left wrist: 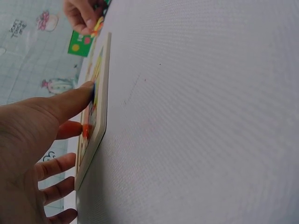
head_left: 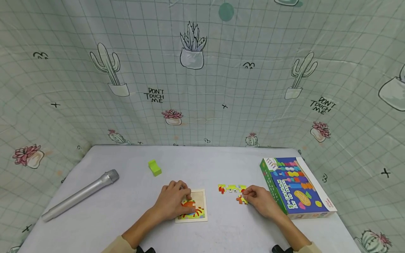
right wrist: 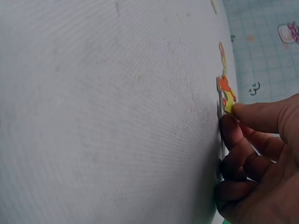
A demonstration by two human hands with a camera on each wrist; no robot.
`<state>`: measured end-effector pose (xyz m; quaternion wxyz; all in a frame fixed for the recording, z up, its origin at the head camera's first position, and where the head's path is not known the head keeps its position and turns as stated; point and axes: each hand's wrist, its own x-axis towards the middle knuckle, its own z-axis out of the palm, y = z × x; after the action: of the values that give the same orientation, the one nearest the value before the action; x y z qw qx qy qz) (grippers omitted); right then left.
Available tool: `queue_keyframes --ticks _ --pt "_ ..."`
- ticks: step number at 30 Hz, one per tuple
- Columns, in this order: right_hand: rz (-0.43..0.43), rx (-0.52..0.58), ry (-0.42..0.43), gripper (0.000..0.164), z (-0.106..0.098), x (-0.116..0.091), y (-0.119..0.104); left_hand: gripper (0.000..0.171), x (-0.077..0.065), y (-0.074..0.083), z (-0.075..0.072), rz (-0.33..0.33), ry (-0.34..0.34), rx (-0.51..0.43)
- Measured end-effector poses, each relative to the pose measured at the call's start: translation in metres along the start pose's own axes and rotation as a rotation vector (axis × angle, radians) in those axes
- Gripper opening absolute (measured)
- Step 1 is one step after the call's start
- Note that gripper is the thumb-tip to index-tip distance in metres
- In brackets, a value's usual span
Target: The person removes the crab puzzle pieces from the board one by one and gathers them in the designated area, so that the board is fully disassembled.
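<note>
Midway across the table (head_left: 221,233), the left hand (head_left: 172,201) touches the framed puzzle (head_left: 200,198); only its wrist view shows me spread fingers (left wrist: 58,190). Nearer the right edge, the right hand (head_left: 261,201) pinches a puzzle piece (head_left: 241,200). Only my head view has the microphone (head_left: 80,195), at the left edge.

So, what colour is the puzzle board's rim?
The rim is pale cream, clearest in the head view.

Left hand (head_left: 172,201) hides the left part of the puzzle board (head_left: 200,196); picture only partly visible. Right hand (head_left: 262,201) covers one edge of a puzzle piece (head_left: 240,200). Box (head_left: 297,188): smallest print too tiny to read. Left sleeve (head_left: 118,245) runs off head view's bottom edge. Farther pieces (right wrist: 223,55), right wrist view: too edge-on to identify.
</note>
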<state>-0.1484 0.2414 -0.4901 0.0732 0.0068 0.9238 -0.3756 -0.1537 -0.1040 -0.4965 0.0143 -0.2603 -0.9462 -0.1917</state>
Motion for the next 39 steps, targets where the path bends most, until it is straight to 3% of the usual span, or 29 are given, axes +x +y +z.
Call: queue_keyframes --ticks 27,39 --pt "-0.008 -0.047 0.032 0.003 -0.002 0.0052 0.0044 0.034 -0.0004 -0.0002 0.0011 -0.011 -0.001 -0.002" --pt "0.003 -0.109 0.059 0.014 -0.0048 0.0051 0.0034 0.035 0.0001 -0.0002 0.0012 -0.009 -0.015 0.005"
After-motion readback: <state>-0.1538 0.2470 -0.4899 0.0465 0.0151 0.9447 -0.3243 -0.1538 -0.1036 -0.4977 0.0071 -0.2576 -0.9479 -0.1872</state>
